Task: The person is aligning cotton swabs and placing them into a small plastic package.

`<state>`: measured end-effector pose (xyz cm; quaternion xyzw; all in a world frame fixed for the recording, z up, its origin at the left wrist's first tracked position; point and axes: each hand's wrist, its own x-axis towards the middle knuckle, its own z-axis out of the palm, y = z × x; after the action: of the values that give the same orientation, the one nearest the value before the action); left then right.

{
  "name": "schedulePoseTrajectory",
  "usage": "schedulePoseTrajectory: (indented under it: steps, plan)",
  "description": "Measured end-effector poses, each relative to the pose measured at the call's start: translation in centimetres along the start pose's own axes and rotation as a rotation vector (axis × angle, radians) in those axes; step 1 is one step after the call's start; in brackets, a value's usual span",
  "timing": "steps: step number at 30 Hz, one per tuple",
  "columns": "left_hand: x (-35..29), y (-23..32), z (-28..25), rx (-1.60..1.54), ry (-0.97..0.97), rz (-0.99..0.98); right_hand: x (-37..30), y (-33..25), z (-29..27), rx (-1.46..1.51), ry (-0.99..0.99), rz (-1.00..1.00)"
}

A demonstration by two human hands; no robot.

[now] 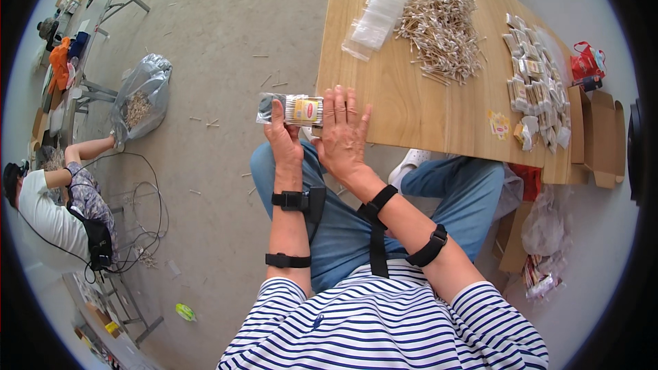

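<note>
Noting item: I saw left hand (284, 142) fingers clamping swab packet (295, 109) steady; right hand (341, 133) fingers splayed wide, flat against it, pressing at table (411, 109) edge.

Bare desk (411, 106) lies open just ahead of the hands; farther on, the swab heap (442, 27), bags (380, 10) and packets (538, 85) block passage.

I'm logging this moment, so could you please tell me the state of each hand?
Left hand: closed on the small packet of cotton swabs.
Right hand: open, fingers spread flat beside the packet.
</note>
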<state>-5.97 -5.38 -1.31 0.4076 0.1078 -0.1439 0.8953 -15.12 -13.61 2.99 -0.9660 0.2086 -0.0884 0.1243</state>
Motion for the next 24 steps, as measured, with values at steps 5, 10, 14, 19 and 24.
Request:
schedulePoseTrajectory:
  steps: [5,10,14,19,24]
  plan:
    - [0.1,0.5,-2.1,-0.101,-0.1,-0.062,0.3,-0.1,0.3,0.067,-0.026,-0.148]
    - [-0.7,0.5,-2.7,-0.124,-0.044,-0.064,0.3,0.1,0.5,0.097,-0.009,-0.142]
    - [-1.2,0.9,-2.2,-0.146,-0.052,-0.091,0.3,0.1,0.6,0.107,0.005,-0.138]
    - [-1.4,1.4,-1.9,-0.156,-0.125,-0.115,0.2,0.0,0.5,0.115,0.013,-0.143]
    - [-1.6,1.6,-1.5,-0.127,-0.135,-0.167,0.3,0.1,0.6,0.113,0.026,-0.138]
